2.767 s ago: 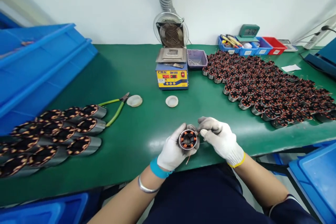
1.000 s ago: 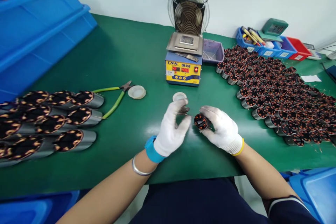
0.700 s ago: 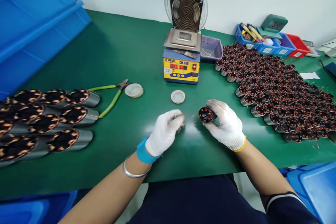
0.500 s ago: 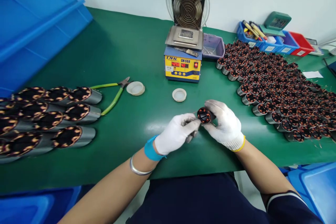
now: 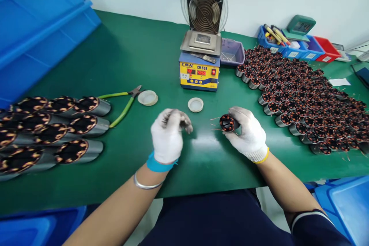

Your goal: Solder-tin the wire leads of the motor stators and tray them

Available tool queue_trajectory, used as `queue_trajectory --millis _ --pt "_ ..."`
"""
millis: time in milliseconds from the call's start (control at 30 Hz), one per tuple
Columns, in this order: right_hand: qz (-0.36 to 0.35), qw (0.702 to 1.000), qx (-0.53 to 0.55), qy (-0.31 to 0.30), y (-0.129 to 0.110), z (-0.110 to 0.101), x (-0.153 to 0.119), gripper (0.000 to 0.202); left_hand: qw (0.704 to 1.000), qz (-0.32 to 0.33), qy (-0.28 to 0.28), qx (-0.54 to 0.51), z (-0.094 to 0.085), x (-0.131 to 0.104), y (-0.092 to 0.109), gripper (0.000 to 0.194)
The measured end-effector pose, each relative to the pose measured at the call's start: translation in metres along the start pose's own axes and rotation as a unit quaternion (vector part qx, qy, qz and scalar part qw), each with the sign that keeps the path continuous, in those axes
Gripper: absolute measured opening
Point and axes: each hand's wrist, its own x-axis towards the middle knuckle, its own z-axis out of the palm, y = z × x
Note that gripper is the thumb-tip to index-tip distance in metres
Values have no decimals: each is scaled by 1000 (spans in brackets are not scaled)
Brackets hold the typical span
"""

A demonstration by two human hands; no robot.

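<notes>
My right hand, in a white glove with a yellow cuff edge, grips a motor stator by its side. The stator's open end, with black insulation and copper windings, faces me and slightly left. Several thin wire leads stick out from it to the left. My left hand, also gloved in white, is raised over the table, apart from the stator. Its fingers are loosely bent, with dirty tips, and I see nothing in them. Nearest to it are two small round white dishes and green-handled cutting pliers.
Stators stand in rows at left and in a dense group at right. A yellow-and-blue CM 558 solder pot stands at the back, a fan behind it. Blue crates are stacked at the left, small bins back right.
My left hand has let go of the stator's leads and moved left, away from it. The wire leads now show. My right hand still holds the stator, almost in place.
</notes>
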Motion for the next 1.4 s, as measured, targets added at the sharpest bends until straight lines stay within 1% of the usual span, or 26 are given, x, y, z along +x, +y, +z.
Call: queue_trajectory --millis 33,67,100,133,167,200,233,267,300,333,433,533,600,667,733,800,900,1100,1167,1300,1400 --pt "3 1000 -1 3 3 1 -1 52 999 29 9 27 -6 9 -5 27" --pt "7 1000 -2 4 6 2 -1 52 996 50 3 77 -11 18 -10 36" --pt "12 1000 -4 2 8 3 -1 52 986 69 -18 148 -14 26 -16 56" --pt "23 1000 -8 -3 10 4 -2 51 968 82 -44 232 -15 32 -21 78" --pt "41 999 -14 -12 12 4 -2 50 941 91 -70 317 -15 36 -26 98" --pt "63 998 -21 -21 13 5 -2 50 909 97 -91 395 -13 40 -29 112" --pt "88 995 -28 -31 14 5 -2 49 878 100 -105 456 -9 42 -32 119" --pt "112 992 -33 -41 15 6 -1 49 855 101 -110 497 -5 43 -35 120" --pt "132 989 -37 -49 15 6 -1 49 841 99 -110 520 0 44 -37 117" --pt "147 987 -40 -55 16 5 -1 50 836 97 -107 529 4 45 -38 110" --pt "172 982 -50 -68 19 5 0 54 839 97 -110 524 16 44 -41 93" --pt "186 978 -62 -78 23 4 2 57 833 122 -155 517 25 36 -43 91" --pt "187 975 -76 -91 24 3 3 54 829 145 -193 504 31 28 -44 92" --pt "176 972 -101 -116 24 0 5 49 821 168 -223 498 36 21 -45 90" --pt "154 969 -129 -146 22 -3 5 48 810 183 -240 503 39 16 -46 86" --pt "128 965 -152 -173 20 -6 5 47 804 189 -244 508 41 14 -46 84" --pt "105 960 -168 -196 17 -7 5 45 806 196 -243 504 40 14 -45 85" --pt "113 954 -164 -225 11 -9 13 49 790 221 -255 512 39 14 -43 78" --pt "115 953 -164 -227 11 -10 15 51 787 227 -260 511 39 14 -44 78" --pt "108 958 -170 -204 13 -11 16 50 793 224 -266 500 39 15 -46 79" --pt "109 957 -163 -215 13 -11 14 49 797 218 -268 495 39 15 -45 80"
